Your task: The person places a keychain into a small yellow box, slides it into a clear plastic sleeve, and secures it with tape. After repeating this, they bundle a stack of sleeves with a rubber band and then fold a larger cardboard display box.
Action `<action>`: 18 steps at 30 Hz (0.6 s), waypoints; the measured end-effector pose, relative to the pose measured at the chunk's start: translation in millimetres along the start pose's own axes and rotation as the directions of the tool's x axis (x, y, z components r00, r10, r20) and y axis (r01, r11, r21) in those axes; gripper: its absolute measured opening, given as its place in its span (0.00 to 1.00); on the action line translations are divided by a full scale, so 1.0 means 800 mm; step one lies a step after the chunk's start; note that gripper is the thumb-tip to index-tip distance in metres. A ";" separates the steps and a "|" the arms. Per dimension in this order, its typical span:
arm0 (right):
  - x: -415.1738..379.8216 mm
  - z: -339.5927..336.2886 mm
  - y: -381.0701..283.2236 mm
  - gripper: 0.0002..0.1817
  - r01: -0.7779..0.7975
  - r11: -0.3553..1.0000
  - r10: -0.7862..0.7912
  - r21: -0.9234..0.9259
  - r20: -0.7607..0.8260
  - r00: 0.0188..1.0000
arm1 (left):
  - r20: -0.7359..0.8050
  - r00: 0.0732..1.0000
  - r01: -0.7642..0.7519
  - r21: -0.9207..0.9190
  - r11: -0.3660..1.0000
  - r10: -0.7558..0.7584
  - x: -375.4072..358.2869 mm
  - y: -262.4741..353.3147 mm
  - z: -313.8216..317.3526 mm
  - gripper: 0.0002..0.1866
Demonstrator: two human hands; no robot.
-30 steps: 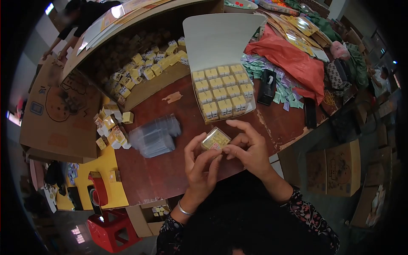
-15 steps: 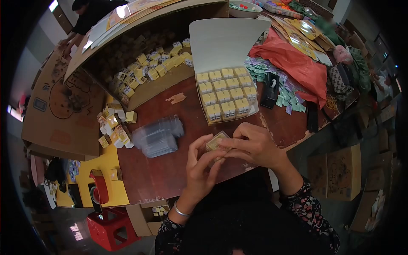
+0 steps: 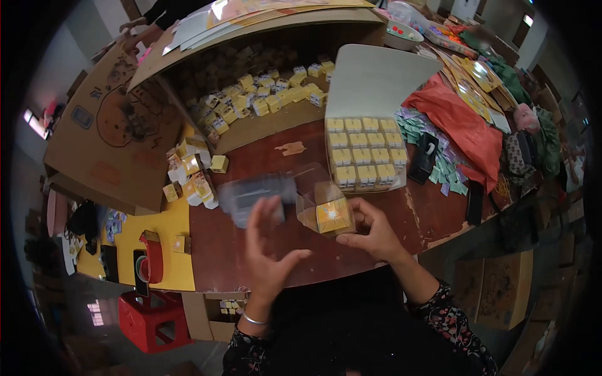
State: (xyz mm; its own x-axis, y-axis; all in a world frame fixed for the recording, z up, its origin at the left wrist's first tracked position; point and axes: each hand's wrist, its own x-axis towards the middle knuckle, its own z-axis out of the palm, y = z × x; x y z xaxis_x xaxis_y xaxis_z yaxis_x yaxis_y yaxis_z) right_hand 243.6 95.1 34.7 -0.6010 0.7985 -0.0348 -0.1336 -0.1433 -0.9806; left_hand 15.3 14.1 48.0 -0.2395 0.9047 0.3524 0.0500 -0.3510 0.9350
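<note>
My right hand (image 3: pixel 370 232) grips the right side of a clear plastic box (image 3: pixel 307 210), whose flap stands open at the upper left. Inside it shows a yellow box (image 3: pixel 333 215) with a white star-like mark. My left hand (image 3: pixel 266 254) is off to the left, somewhat blurred, thumb and fingers apart with nothing between them. Just beyond it lies a stack of clear plastic sleeves (image 3: pixel 260 197) on the red-brown table (image 3: pixel 282 263). Behind my right hand, an open white carton (image 3: pixel 384 81) holds rows of small yellow-and-white boxes (image 3: pixel 367 153).
A large cardboard box (image 3: pixel 251 135) lies on its side, with small yellow boxes inside. Loose boxes (image 3: pixel 191 172) sit at the left. At the right are a black tool (image 3: pixel 424 158), green packets (image 3: pixel 448 166) and red plastic (image 3: pixel 461 128). A person's hand (image 3: pixel 135 31) shows top left.
My left hand has let go of the item and moved left, opening. The clear box in my right hand now shows with its flap open. The view has shifted, moving the table things rightward.
</note>
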 end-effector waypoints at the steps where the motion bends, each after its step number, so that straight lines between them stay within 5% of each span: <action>1: 0.005 0.012 0.006 0.33 -0.037 0.999 0.036 0.026 0.041 0.999 | 0.080 0.992 0.104 -0.111 0.988 -0.095 -0.005 -0.003 0.007 0.55; 4: 0.026 0.041 0.021 0.36 -0.076 0.997 0.081 -0.029 0.191 0.978 | 0.053 0.977 0.215 -0.201 0.956 -0.208 -0.023 -0.014 -0.001 0.44; 6: 0.039 0.052 0.007 0.38 -0.121 0.972 0.176 -0.199 0.282 0.943 | -0.012 0.983 0.175 -0.200 0.964 -0.181 -0.029 -0.014 -0.017 0.37; 7: 0.054 0.052 -0.034 0.36 -0.196 0.866 0.360 -0.460 0.302 0.883 | -0.012 0.979 0.195 -0.213 0.957 -0.202 -0.033 -0.015 -0.029 0.37; 9: 0.103 0.036 -0.041 0.27 0.070 0.799 0.156 -0.598 0.319 0.935 | -0.006 0.968 0.242 -0.235 0.942 -0.250 -0.043 -0.023 -0.052 0.36; 10: 0.139 0.026 -0.030 0.20 0.091 0.877 0.050 -0.471 0.278 0.959 | 0.005 0.954 0.292 -0.229 0.929 -0.299 -0.049 -0.030 -0.060 0.35; 12: 0.212 0.036 -0.040 0.16 0.155 0.725 -0.061 -0.671 0.162 0.985 | 0.032 0.919 0.391 -0.216 0.895 -0.394 -0.062 -0.048 -0.071 0.35; 16: 0.352 0.085 0.023 0.18 0.303 0.630 -0.115 -0.715 0.299 0.947 | 0.035 0.895 0.439 -0.247 0.864 -0.445 -0.080 -0.058 -0.073 0.34; 18: 0.393 0.129 0.062 0.25 0.307 0.450 -0.116 -0.839 0.286 0.951 | 0.015 0.896 0.437 -0.215 0.873 -0.444 -0.084 -0.060 -0.076 0.34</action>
State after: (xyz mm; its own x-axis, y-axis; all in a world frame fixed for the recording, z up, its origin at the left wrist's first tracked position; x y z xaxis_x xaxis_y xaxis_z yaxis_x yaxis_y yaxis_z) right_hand -33.5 278.6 -5.3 -0.7814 0.6091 0.1357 0.4166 0.6711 -0.6133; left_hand -30.1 -44.7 -22.7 -0.2222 0.9700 -0.0991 -0.2698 0.0365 0.9622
